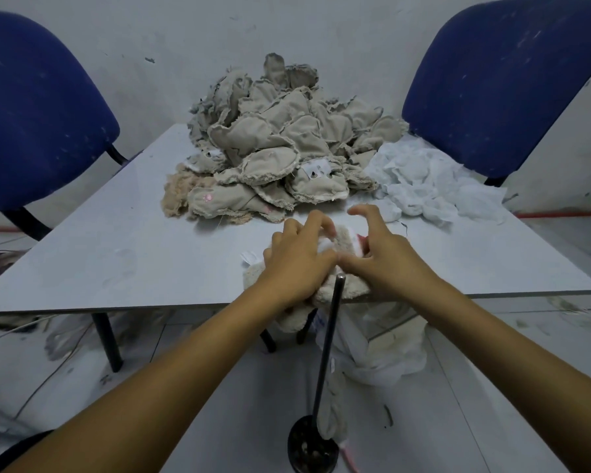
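Note:
A cream fleecy fabric piece [347, 240] lies at the near edge of the grey table [123, 254], partly hanging over it. My left hand [299, 257] grips it from the left with curled fingers. From the right, my right hand [377, 254] holds it with thumb and lower fingers, the index finger raised and hooked. A pile of beige sewn fabric shells [280, 141] fills the table's far middle. White stuffing fibre [430, 186] lies to its right.
Two blue chairs [38, 110] [502, 80] stand at the table's far corners. A dark metal rod on a round base [328, 346] rises from the floor just before the table edge. White bags and fabric [379, 349] lie under the table.

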`<control>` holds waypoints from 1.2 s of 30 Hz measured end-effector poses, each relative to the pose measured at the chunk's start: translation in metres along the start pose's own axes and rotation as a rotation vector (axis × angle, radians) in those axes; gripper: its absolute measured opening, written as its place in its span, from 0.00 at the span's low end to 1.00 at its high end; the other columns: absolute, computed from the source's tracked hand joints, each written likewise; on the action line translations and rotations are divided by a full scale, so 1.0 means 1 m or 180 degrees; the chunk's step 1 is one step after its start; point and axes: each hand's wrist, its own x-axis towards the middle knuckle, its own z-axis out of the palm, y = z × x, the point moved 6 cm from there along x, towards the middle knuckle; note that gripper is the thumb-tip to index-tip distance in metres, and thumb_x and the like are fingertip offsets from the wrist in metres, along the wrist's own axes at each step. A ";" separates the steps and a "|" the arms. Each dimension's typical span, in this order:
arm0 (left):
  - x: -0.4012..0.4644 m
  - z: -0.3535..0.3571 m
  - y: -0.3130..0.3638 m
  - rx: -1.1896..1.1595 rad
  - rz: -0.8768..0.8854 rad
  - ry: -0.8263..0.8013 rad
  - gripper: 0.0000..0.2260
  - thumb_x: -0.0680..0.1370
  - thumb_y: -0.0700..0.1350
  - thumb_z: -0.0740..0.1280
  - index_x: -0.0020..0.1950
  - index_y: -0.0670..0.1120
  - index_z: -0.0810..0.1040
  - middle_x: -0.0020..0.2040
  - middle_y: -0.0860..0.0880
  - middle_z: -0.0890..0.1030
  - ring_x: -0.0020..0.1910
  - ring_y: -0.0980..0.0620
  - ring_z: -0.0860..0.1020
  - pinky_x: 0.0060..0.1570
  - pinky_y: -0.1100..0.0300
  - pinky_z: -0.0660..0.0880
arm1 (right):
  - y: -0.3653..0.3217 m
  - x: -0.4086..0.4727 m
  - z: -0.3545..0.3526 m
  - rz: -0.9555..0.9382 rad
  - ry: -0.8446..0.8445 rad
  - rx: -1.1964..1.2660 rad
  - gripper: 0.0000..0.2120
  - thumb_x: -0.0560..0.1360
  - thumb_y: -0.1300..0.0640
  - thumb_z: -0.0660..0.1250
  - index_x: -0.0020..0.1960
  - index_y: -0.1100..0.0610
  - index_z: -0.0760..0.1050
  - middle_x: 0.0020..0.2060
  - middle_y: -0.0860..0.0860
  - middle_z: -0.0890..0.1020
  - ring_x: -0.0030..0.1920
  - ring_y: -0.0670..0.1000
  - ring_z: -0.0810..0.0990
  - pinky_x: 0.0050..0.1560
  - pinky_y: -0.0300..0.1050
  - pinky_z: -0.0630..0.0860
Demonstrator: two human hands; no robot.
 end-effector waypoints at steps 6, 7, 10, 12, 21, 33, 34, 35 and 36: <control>0.002 -0.012 -0.002 -0.0668 0.0025 0.0680 0.22 0.67 0.36 0.69 0.52 0.59 0.70 0.50 0.49 0.74 0.46 0.49 0.74 0.36 0.58 0.70 | -0.008 -0.009 0.004 -0.0405 -0.0094 0.1657 0.21 0.75 0.63 0.68 0.61 0.41 0.70 0.28 0.52 0.77 0.23 0.48 0.71 0.23 0.39 0.67; 0.002 -0.010 0.000 -0.0564 0.0113 0.0835 0.23 0.67 0.35 0.68 0.53 0.59 0.70 0.50 0.50 0.72 0.47 0.50 0.73 0.37 0.57 0.70 | -0.011 -0.011 0.005 -0.0514 -0.0040 0.1649 0.21 0.75 0.64 0.67 0.60 0.41 0.71 0.29 0.53 0.77 0.24 0.48 0.71 0.24 0.39 0.67; 0.004 -0.006 0.000 -0.0473 0.0196 0.1021 0.22 0.69 0.36 0.67 0.54 0.60 0.70 0.53 0.52 0.71 0.50 0.51 0.72 0.42 0.55 0.73 | -0.013 -0.014 0.001 -0.0657 0.0119 0.1590 0.21 0.75 0.66 0.67 0.58 0.42 0.73 0.32 0.56 0.79 0.26 0.48 0.71 0.28 0.40 0.68; 0.007 -0.004 -0.002 -0.0527 0.0199 0.0888 0.21 0.71 0.37 0.67 0.55 0.60 0.71 0.54 0.51 0.71 0.51 0.53 0.72 0.43 0.58 0.72 | -0.012 -0.016 -0.004 -0.0699 0.0167 0.1722 0.20 0.75 0.67 0.66 0.58 0.44 0.73 0.33 0.52 0.80 0.27 0.50 0.73 0.29 0.41 0.70; 0.013 0.003 -0.011 -0.0976 -0.0069 -0.0224 0.14 0.72 0.44 0.67 0.55 0.57 0.79 0.43 0.51 0.83 0.36 0.54 0.81 0.40 0.55 0.78 | -0.008 -0.020 -0.009 -0.0757 0.0220 0.1728 0.22 0.76 0.69 0.64 0.61 0.45 0.71 0.34 0.43 0.79 0.27 0.43 0.71 0.28 0.36 0.70; 0.010 0.006 0.007 -0.0248 0.0486 0.0348 0.14 0.78 0.43 0.64 0.61 0.53 0.79 0.51 0.47 0.76 0.54 0.48 0.74 0.52 0.54 0.71 | -0.007 -0.022 -0.012 -0.0700 0.0252 0.1962 0.24 0.74 0.73 0.64 0.58 0.45 0.73 0.37 0.46 0.82 0.31 0.42 0.76 0.31 0.34 0.72; 0.010 0.008 0.007 -0.0324 0.0437 0.0077 0.15 0.77 0.45 0.62 0.62 0.54 0.78 0.51 0.47 0.75 0.55 0.46 0.74 0.53 0.53 0.71 | -0.006 -0.022 -0.012 -0.0673 0.0292 0.1970 0.24 0.74 0.73 0.64 0.58 0.46 0.74 0.35 0.44 0.80 0.29 0.41 0.74 0.30 0.33 0.71; 0.010 0.010 0.007 -0.0387 0.0375 -0.0184 0.17 0.75 0.48 0.61 0.63 0.54 0.77 0.51 0.47 0.74 0.56 0.45 0.73 0.55 0.52 0.70 | -0.004 -0.022 -0.013 -0.0648 0.0347 0.1976 0.24 0.73 0.73 0.64 0.58 0.46 0.74 0.32 0.44 0.78 0.28 0.41 0.72 0.29 0.33 0.70; 0.009 0.012 0.008 -0.0400 0.0314 -0.0394 0.21 0.72 0.51 0.60 0.64 0.55 0.76 0.52 0.47 0.74 0.57 0.45 0.72 0.58 0.50 0.70 | -0.004 -0.022 -0.015 -0.0631 0.0407 0.2005 0.24 0.73 0.73 0.64 0.58 0.47 0.74 0.31 0.46 0.77 0.28 0.42 0.71 0.29 0.34 0.70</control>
